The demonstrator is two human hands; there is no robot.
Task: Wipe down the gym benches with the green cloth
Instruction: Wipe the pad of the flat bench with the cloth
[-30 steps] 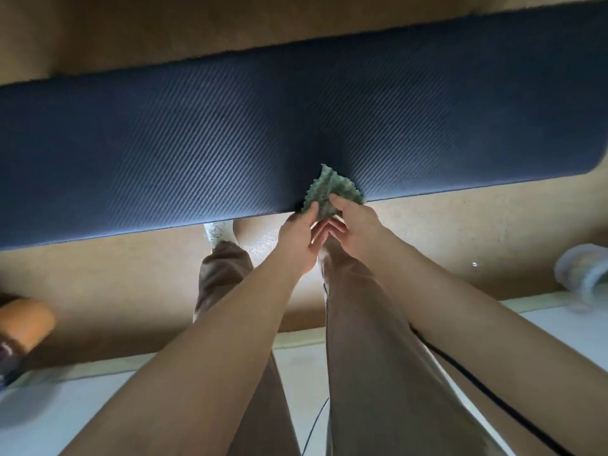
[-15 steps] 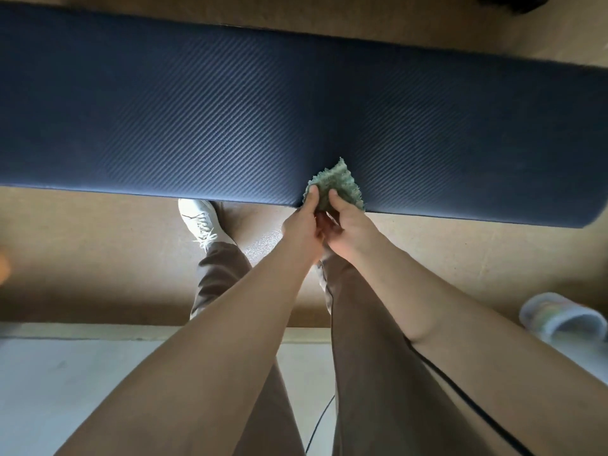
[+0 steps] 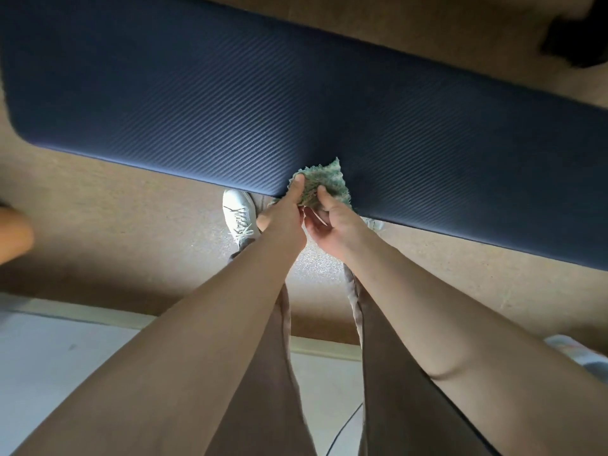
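Note:
A long dark blue padded bench [image 3: 263, 103] with a ribbed surface runs across the upper part of the head view, slanting down to the right. The small green cloth [image 3: 324, 181] is bunched at the bench's near edge. My left hand [image 3: 286, 213] pinches its left side with the thumb on top. My right hand [image 3: 332, 225] grips its right side from below, thumb pressed on the cloth. Part of the cloth is hidden under my fingers.
My legs in brown trousers and a white shoe [image 3: 238, 213] stand on tan floor just before the bench. A pale floor strip [image 3: 49, 363] lies lower left. An orange object [image 3: 13, 233] sits at the left edge, a dark shape [image 3: 579, 37] top right, a pale object [image 3: 579, 355] lower right.
The view has swung so the bench now slants down to the right and its left end shows. Both hands stay on the cloth at the near edge, thumbs shifted further up over it.

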